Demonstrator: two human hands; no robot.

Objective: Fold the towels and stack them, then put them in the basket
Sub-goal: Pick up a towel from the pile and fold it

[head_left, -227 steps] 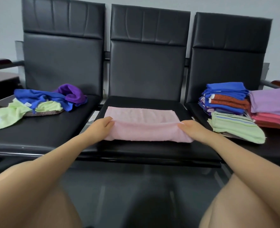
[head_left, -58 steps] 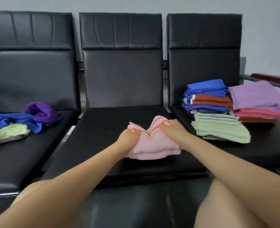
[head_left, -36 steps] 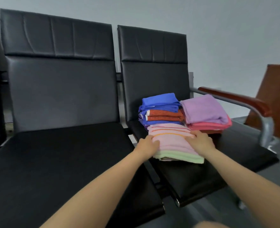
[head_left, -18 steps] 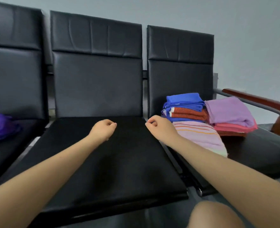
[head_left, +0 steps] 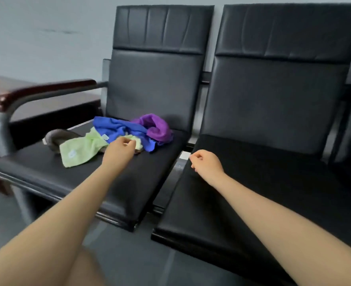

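Note:
A heap of unfolded towels lies on the left seat [head_left: 46, 176]: a light green towel [head_left: 77, 148] in front, a blue towel [head_left: 116, 127] behind it, a purple towel [head_left: 157, 127] at the right and a grey-brown towel [head_left: 56, 137] at the left. My left hand [head_left: 120, 150] reaches over the heap's front edge with loosely curled fingers at the green towel and grips nothing that I can see. My right hand [head_left: 206, 163] hovers loosely curled and empty over the left edge of the middle seat [head_left: 273, 182]. The folded stacks and any basket are out of view.
A wooden armrest [head_left: 46, 89] on a metal bar bounds the left seat on its far left side. A narrow gap [head_left: 182, 155] separates the two black seats. Grey floor lies below the seat fronts.
The folded pink towel went onto the green one on the right seat and both hands let go. My view has swung left; my left hand now reaches the unfolded heap.

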